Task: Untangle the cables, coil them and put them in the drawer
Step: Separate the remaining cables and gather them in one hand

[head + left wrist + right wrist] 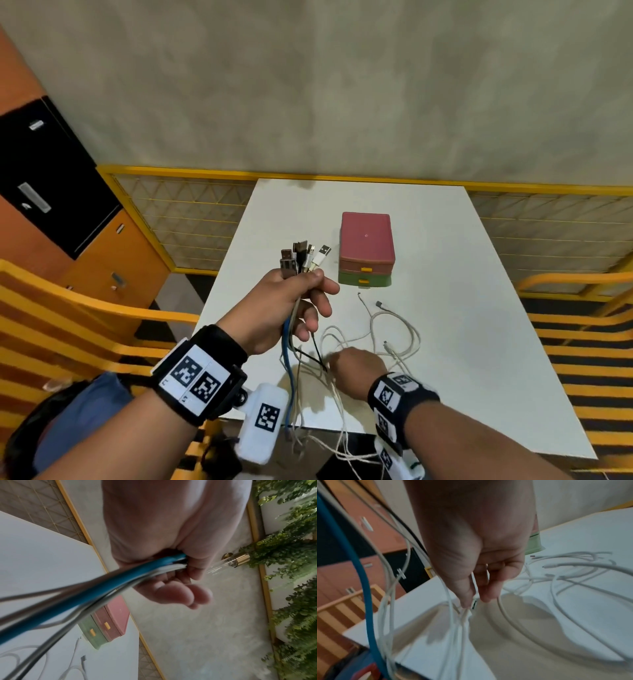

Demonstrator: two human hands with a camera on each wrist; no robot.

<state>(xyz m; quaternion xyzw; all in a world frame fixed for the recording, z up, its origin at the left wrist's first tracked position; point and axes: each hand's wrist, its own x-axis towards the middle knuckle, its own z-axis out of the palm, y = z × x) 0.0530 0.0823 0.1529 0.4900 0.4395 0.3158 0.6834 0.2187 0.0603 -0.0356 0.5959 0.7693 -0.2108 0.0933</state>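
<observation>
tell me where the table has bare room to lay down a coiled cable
Bare: the white table right of the loose white cables, and the far strip behind the drawer box. Crowded: the near middle, where the right hand pinches strands and the left hand holds the cable bundle.

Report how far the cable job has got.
Done: the plug ends are gathered upright in the left hand. In hand: the right hand pinches white cables in the tangle on the table. Left: nothing is coiled, and both drawers of the drawer box are closed.
</observation>
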